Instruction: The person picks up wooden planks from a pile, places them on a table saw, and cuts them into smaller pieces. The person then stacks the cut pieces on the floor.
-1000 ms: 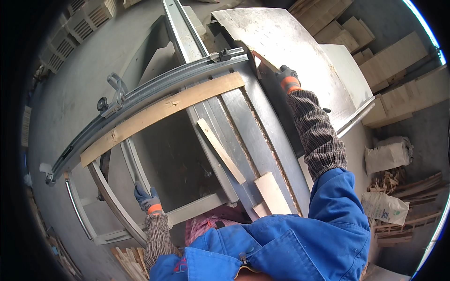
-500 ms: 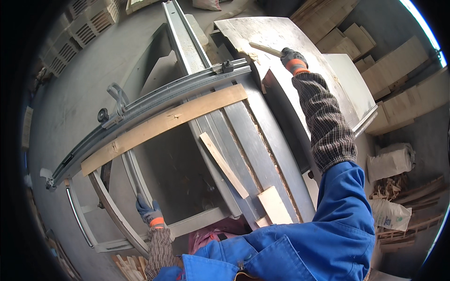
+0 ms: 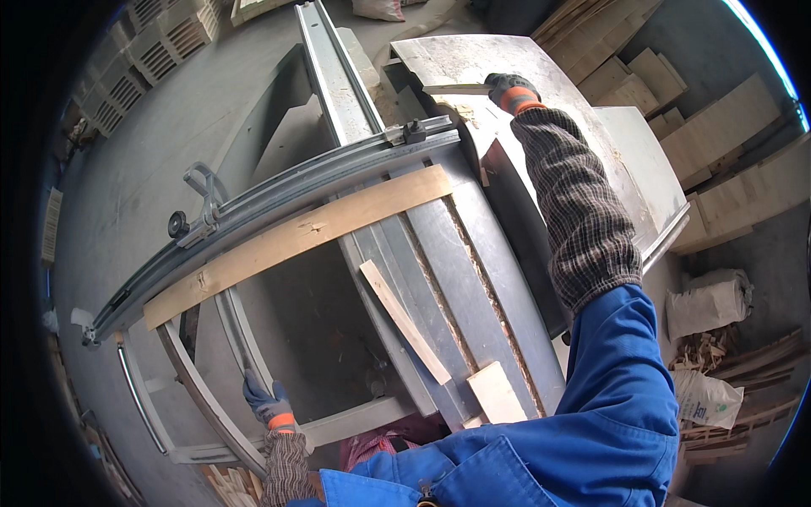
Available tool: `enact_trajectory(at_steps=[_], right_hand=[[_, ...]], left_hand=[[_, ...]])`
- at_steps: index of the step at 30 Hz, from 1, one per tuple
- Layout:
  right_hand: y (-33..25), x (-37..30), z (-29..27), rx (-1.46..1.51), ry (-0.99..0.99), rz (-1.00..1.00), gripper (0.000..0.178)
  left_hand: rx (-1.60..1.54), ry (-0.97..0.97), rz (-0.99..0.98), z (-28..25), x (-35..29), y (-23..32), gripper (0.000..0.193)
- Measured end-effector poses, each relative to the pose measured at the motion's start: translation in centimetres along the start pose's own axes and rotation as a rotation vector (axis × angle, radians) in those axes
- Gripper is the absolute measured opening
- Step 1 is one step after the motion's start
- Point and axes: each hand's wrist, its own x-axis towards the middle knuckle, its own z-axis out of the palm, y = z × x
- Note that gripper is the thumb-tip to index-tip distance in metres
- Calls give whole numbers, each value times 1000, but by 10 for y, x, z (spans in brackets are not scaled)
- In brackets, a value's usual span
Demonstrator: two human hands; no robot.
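My right hand [image 3: 512,91], in a dark glove with an orange cuff, is closed on one end of a thin wooden stick [image 3: 460,89]. The stick points left over the grey machine table [image 3: 541,63], near small wood scraps. At the lower left, my gloved left hand [image 3: 269,402] is wrapped around a metal rail [image 3: 241,334] of the sliding frame; some of its fingers are hidden. A long wooden board [image 3: 296,232] lies along the fence [image 3: 279,198]. Closer to me, a narrow wood strip [image 3: 405,321] and a short wood block [image 3: 497,393] rest on the slotted sliding table [image 3: 498,262].
A clamp-like metal stop [image 3: 203,203] stands up from the fence. Wooden panels [image 3: 718,122] lie at the right, with white sacks [image 3: 710,304] and thin offcuts [image 3: 760,363] below them. Plastic crates [image 3: 165,46] are stacked at the far left.
My right hand has shifted left and slightly away from me, and the stick has swung to lie nearly level. My left hand stays on the rail. The whole view has shifted a little.
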Motion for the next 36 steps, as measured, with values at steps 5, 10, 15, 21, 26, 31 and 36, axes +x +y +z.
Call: enact_trajectory(at_steps=[5,10,15,21,26,31,36], right_hand=[[8,-7,-4,-109,-57,30,36],[87,-4,0,-242,47,195,37],[88,-32,13,15,51,56,31],[107,-54,18,-54,-44,172,29],[131,-66,11,-37,56,220,28],[138,-75,23,114,-97,110,33],[178,-100,11,-80,-117,254,33]], left_hand=[[21,8,9,3,-4,-6,77],[-8,8,45,3,1,-1,78],[36,13,22,5,-4,-7,77],[17,0,18,3,-3,-7,77],[18,8,22,2,-4,-4,77],[26,-8,-10,3,-3,-3,76],[24,-2,-2,3,-5,-8,76]])
